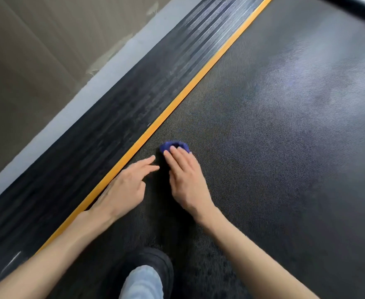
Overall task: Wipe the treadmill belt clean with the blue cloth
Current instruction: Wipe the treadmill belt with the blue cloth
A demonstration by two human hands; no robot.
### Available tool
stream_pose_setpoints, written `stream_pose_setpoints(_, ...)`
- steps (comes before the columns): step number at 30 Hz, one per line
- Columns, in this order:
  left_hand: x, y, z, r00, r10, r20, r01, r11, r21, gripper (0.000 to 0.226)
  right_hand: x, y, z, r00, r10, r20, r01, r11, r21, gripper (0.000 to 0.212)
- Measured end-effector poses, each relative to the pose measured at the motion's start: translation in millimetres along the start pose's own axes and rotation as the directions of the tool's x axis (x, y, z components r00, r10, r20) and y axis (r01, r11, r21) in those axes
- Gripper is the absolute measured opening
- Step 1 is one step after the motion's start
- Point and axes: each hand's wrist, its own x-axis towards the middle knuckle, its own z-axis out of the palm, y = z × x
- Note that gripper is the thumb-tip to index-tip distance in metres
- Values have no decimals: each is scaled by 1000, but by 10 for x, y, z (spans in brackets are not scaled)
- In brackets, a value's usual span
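Note:
The black textured treadmill belt [274,137] fills the right and middle of the view. A small bunched blue cloth [175,145] lies on it near the orange strip [177,100]. My right hand [188,180] lies flat on the belt with its fingertips pressing on the cloth's near edge. My left hand [127,186] rests beside it to the left, fingers spread, touching the belt close to the orange strip and holding nothing. Most of the cloth is hidden under my right fingers.
A ribbed black side rail [116,117] runs along the left of the belt, then a grey edge [86,91] and brown floor [26,61]. My foot in a dark shoe [153,264] and a jeans leg stand on the belt at the bottom.

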Motion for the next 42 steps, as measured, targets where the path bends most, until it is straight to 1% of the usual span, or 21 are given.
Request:
stream_pose_setpoints(3,69,29,18,1000,10,15,-10,1000,12,45,-571,-30,-59,954,-225,200,237,971,-37,56)
stream_pose_setpoints(5,108,66,68,1000,10,21,-10,1000,2,50,-682,323,-253,946,-247,210,273,957,-102,56)
stream_pose_setpoints(6,127,100,97,1000,10,25,-9,1000,-9,51,-689,574,-372,974,-170,149,191,971,-141,56)
stream_pose_setpoints(8,149,188,164,998,33,54,-33,999,-14,52,-689,1161,-684,989,139,-49,-145,975,-167,55)
stream_pose_setpoints(10,160,257,201,992,76,97,-77,997,1,53,-783,1723,-1033,880,423,-216,-455,881,-127,56)
stream_pose_setpoints(12,164,274,191,987,109,118,-112,994,18,54,-919,2017,-1267,704,619,-348,-667,744,-27,50)
stream_pose_setpoints(14,156,272,165,989,103,102,-107,994,27,55,-894,1900,-1212,560,706,-434,-765,641,55,47)
stream_pose_setpoints(15,159,282,165,991,95,96,-99,995,28,55,-843,1714,-1106,547,701,-457,-768,638,60,46)
stream_pose_setpoints(16,161,298,168,992,89,91,-92,995,26,55,-786,1463,-953,588,671,-452,-735,676,46,46)
stream_pose_setpoints(17,168,319,184,992,88,86,-90,996,22,55,-737,1157,-762,677,613,-407,-663,749,25,47)
stream_pose_setpoints(20,220,414,306,991,104,87,-106,994,12,59,-774,209,-239,935,321,-151,-333,941,-58,53)
stream_pose_setpoints(23,301,503,426,982,144,122,-145,989,5,63,-1047,12,-149,995,70,66,-62,991,-118,56)
stream_pose_setpoints(25,331,551,475,979,164,123,-167,986,16,61,-1243,288,-380,992,122,39,-114,978,-174,57)
stream_pose_setpoints(27,336,611,514,980,155,121,-159,987,24,58,-1535,692,-674,937,340,-85,-350,911,-220,58)
stream_pose_setpoints(30,347,720,580,980,163,112,-167,985,29,57,-2052,1297,-1131,716,631,-297,-690,705,-166,61)
stream_pose_setpoints(33,384,790,641,974,190,122,-196,980,42,58,-2176,1507,-1243,486,773,-407,-846,534,4,59)
stream_pose_setpoints(35,413,817,681,972,200,122,-207,977,50,60,-1948,1370,-1103,414,795,-444,-867,493,74,58)
stream_pose_setpoints(36,428,842,699,973,199,113,-206,977,52,60,-1793,1220,-996,462,777,-427,-837,542,81,58)
stream_pose_setpoints(39,484,978,772,980,182,84,-186,982,32,57,-1341,556,-581,786,562,-258,-574,818,36,56)
stream_pose_setpoints(40,495,1037,793,981,181,77,-182,983,16,56,-1238,346,-481,866,465,-187,-471,882,12,57)
stream_pose_setpoints(42,522,1128,828,973,209,96,-209,978,-3,62,-1171,181,-388,957,285,-59,-287,957,-45,59)
